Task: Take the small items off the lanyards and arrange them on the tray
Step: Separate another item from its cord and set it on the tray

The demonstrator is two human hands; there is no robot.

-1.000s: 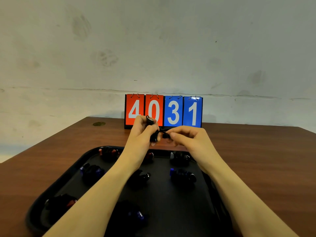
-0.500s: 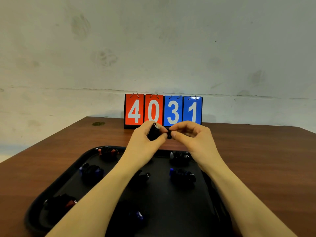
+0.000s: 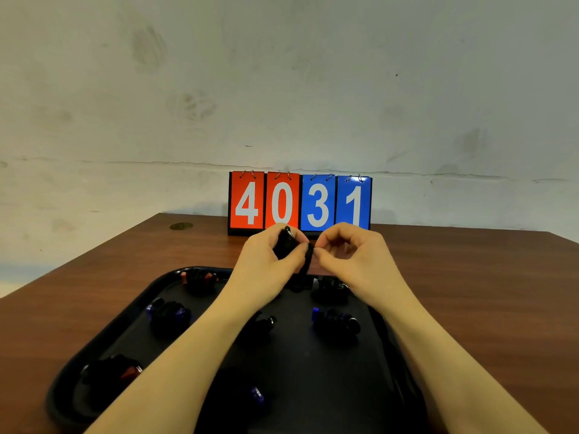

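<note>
Two hands meet above the far edge of the black tray [image 3: 94, 355] in the head view. The left hand [image 3: 266, 258] curls its fingers and thumb round a small black item [image 3: 284, 244], held up in front of the flip scoreboard [image 3: 300, 202]. The right hand [image 3: 351, 255] pinches the black lanyard strap [image 3: 308, 258] between thumb and forefinger, just right of the left thumb tip; the strap hangs down between both hands. Below the wrists, several dark bundles with blue or red parts lie spread on the tray, which sits on the brown table [image 3: 485, 292].
</note>
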